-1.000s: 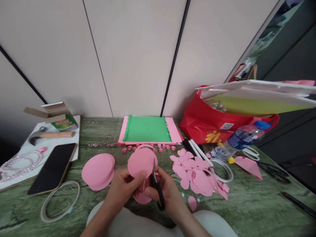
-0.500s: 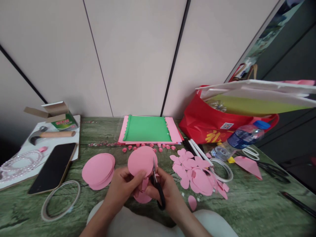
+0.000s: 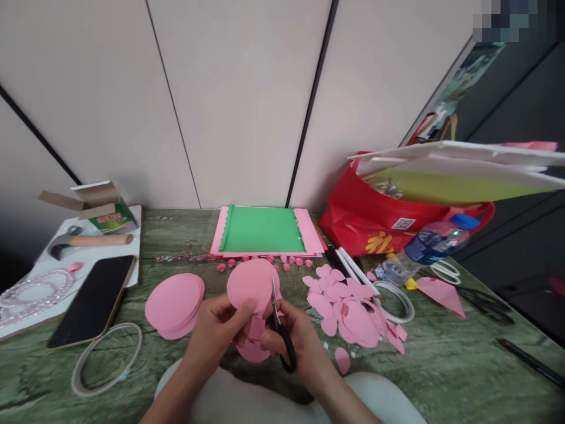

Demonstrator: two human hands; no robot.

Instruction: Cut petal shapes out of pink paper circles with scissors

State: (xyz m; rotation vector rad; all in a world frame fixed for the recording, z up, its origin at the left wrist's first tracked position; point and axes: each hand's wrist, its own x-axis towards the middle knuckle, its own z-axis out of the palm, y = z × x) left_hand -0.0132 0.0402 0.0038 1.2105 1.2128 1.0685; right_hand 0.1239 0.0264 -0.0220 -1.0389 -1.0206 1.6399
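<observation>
My left hand [image 3: 216, 333] pinches a round pink paper disc [image 3: 251, 284] and holds it upright over the green table [image 3: 441, 365]. My right hand [image 3: 296, 344] grips small black scissors [image 3: 279, 327], whose blades point up into the disc's right edge. Just beneath both hands lies a pink paper offcut [image 3: 252, 350]. A stack of pink discs [image 3: 174, 304] rests to the left, and a heap of cut pink petal shapes [image 3: 351, 306] lies to the right.
A phone [image 3: 93, 300], tape ring [image 3: 106, 365], hammer [image 3: 88, 241], beads [image 3: 30, 288] and small carton [image 3: 103, 209] are at left. Green and pink sheets [image 3: 262, 231] lie at the back. A red bag [image 3: 379, 221], water bottle [image 3: 426, 244], pens [image 3: 353, 268] and larger scissors [image 3: 485, 301] are at right.
The pink disc has turned slightly in my left hand while the scissors stayed at its right edge. The view shifted a little.
</observation>
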